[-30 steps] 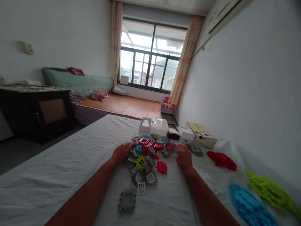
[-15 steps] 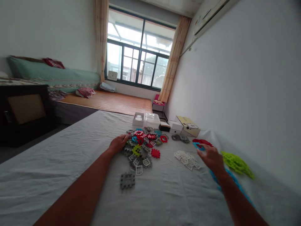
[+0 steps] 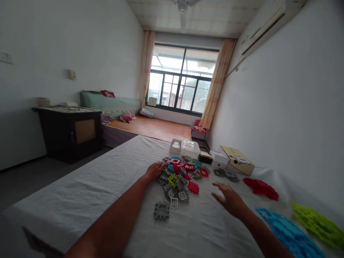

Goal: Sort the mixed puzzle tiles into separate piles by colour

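Note:
My left hand [image 3: 155,171] rests at the left edge of a mixed pile of plastic interlocking building pieces [image 3: 182,176]. Its fingers are drawn together against the pile; whatever they hold is hidden. My right hand [image 3: 228,197] hovers over the cloth right of the pile, fingers apart and holding nothing. It covers most of a group of white lattice pieces. A red square piece [image 3: 194,187] lies between the hands. Nearer me are a white window-like piece [image 3: 174,203] and a grey square piece [image 3: 161,210].
Sorted heaps of red pieces [image 3: 261,188], blue pieces [image 3: 291,233], lime-green pieces [image 3: 317,224] and grey pieces [image 3: 227,175] lie along the right side. Behind the pile stand a clear plastic box [image 3: 190,147], a white box [image 3: 219,158] and a yellow box [image 3: 240,164].
My right hand has let go of a blue piece and moved from the red heap back toward the mixed pile. My left hand stays at the pile. The view has turned left and up.

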A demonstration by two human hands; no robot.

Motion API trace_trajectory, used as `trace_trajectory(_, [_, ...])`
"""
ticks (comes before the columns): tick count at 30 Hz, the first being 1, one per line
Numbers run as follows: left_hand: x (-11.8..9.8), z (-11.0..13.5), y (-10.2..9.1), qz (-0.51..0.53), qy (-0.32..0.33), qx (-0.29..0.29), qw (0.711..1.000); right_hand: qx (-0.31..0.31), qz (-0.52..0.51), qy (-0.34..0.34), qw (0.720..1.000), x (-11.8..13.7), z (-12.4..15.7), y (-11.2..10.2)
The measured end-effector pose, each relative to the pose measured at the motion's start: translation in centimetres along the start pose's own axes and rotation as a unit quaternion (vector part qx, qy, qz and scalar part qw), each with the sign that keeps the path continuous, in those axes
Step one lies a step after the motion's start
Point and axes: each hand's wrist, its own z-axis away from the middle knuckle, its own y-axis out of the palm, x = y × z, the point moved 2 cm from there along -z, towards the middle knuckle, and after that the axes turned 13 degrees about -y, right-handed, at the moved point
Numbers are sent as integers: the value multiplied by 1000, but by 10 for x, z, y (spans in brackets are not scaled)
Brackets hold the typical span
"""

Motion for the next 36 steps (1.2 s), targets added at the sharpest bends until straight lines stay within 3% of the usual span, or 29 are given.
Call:
trace_trajectory(6, [1,-5,4,-10,6,23,1000,102,-11,-7,995,39,-57,50])
trace_trajectory(11, [-5,-11,-2,-24,32,80,996,50,-70,-28,996,43,-68,66])
trace_trajectory(14, [-6,-12,-5,-26,27,81,996,-7,-138,3,990,34,-63,70])
trace_trajectory(18, [1,-7,-4,-5,-13,43,999,-58,-241,21,969,16,-57,73])
trace_trajectory(22, [10,-2,-2,26,-29,35,999,-57,-340,30,938,6,-55,70])
trace_trajectory(27, [10,0,-3,42,-25,37,998,-33,-430,33,901,11,-56,64])
trace_trajectory(31, [6,1,-3,36,-16,31,999,-61,-409,43,910,11,-56,59])
trace_trajectory(36, [3,4,-4,34,5,28,999,-79,-326,54,940,8,-54,58])
